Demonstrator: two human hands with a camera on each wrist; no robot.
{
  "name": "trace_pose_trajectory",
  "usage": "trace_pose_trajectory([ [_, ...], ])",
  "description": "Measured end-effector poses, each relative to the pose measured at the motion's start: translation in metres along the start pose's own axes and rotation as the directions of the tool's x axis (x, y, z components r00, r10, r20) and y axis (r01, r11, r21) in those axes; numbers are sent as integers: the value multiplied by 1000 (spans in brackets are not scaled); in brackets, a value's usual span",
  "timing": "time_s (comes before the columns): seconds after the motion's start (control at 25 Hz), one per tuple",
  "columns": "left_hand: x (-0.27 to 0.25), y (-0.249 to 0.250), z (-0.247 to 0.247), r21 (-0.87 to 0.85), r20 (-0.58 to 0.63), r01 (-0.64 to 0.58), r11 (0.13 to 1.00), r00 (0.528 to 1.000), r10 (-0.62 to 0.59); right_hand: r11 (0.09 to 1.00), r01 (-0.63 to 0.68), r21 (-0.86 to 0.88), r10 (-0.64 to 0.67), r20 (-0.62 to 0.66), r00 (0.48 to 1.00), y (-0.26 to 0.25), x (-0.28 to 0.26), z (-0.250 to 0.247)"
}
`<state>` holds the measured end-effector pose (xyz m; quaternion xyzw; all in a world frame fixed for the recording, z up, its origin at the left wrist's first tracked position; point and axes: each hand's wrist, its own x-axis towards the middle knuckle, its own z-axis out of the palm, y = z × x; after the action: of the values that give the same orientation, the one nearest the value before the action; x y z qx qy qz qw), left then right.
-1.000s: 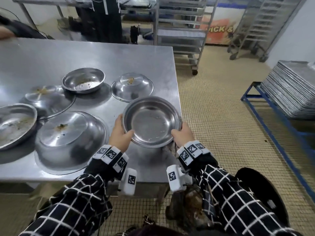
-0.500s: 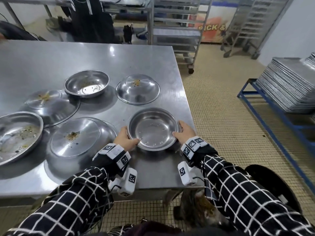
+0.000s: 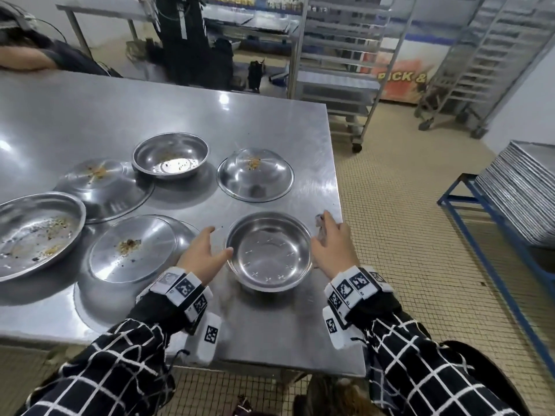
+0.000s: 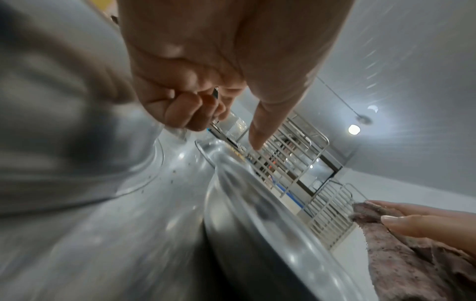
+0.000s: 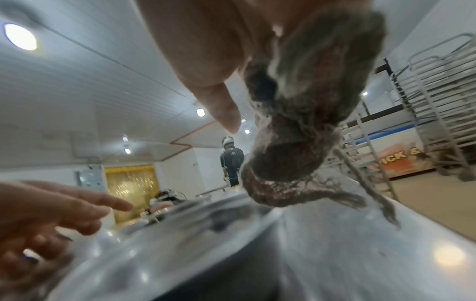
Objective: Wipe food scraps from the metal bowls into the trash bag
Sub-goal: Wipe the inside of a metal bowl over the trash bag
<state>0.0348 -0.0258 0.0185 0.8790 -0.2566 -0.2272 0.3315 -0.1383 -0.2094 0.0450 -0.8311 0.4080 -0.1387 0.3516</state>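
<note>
Both hands flank the clean bowl (image 3: pixel 268 250): left hand (image 3: pixel 201 254) spread empty, right hand (image 3: pixel 332 247) clutching a rag (image 5: pixel 309 114).

Both hands' grip off bowl (image 3: pixel 268 250).

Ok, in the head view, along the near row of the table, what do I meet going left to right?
Scrap-soiled upright bowl → upturned bowl with scraps on its base → left hand → clean upright bowl → right hand, holding a rag.
</note>
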Motion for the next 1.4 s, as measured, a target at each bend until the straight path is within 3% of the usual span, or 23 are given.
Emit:
trace_pose_trajectory([
  [0.16, 18, 2, -46, 4, -81, 7, 1000, 997, -6, 969, 128, 210, -137, 31, 990, -46, 22, -6],
  [0.32, 51, -5, -112, 63, -68, 43, 997, 997, -39, 937, 142, 319, -183, 103, 978, -97, 64, 22],
  [0.56, 137, -52, -183, 80, -49, 121, 989, 992, -117, 963, -4, 269, -67, 255, 965, -160, 129, 102],
  [0.76, 213, -82, -209, 97, 10, 177, 979, 984, -179, 984, -111, 140, 69, 273, 959, -196, 187, 168],
  [0.96, 280, -93, -224, 288, 42, 93, 953, 993, -110, 981, -186, 50, 169, 241, 956, -216, 229, 200],
  [1.12, 312, -95, -226, 372, 114, 93, 924, 983, -145, 969, -244, -41, 246, 294, 924, -222, 250, 215],
  [1.28, 335, -102, -227, 370, 179, 63, 927, 974, -138, 942, -294, -162, 330, 284, 900, -229, 263, 228],
  [1.4, 328, -95, -232, 263, 111, 66, 963, 989, -98, 947, -317, -56, 321, 233, 918, -229, 263, 223],
])
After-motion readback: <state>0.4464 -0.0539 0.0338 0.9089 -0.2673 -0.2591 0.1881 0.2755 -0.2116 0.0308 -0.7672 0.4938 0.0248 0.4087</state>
